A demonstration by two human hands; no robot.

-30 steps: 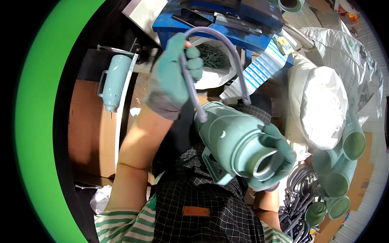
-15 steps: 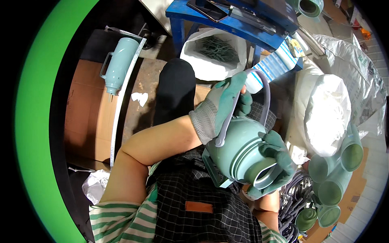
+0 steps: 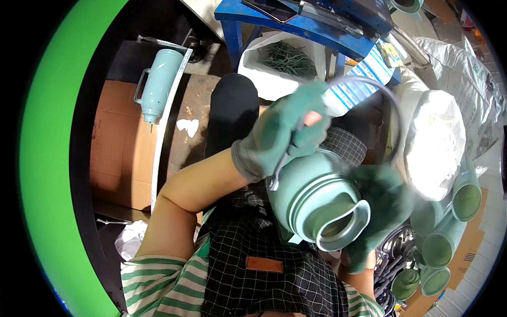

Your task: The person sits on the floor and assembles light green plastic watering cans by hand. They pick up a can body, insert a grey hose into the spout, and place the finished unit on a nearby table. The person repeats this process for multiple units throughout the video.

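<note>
A: Hands?
B: Both gloved. Left hand (image 3: 282, 132) closed around the grey wire handle (image 3: 369, 87) where it meets the teal jug body (image 3: 317, 203). Right hand (image 3: 380, 211) wrapped round the jug's far side, gripping it over the lap, open mouth toward the camera.

A: Floor, room?
B: Cluttered. Flat cardboard (image 3: 119, 153) on the floor at left, a second teal jug (image 3: 156, 84) lying at its top edge. Blue metal stand (image 3: 306, 21) at the top, white bag of dark parts (image 3: 285, 58) beneath it. White sack (image 3: 438, 142) right, more jug shells (image 3: 449, 232) stacked lower right.
</note>
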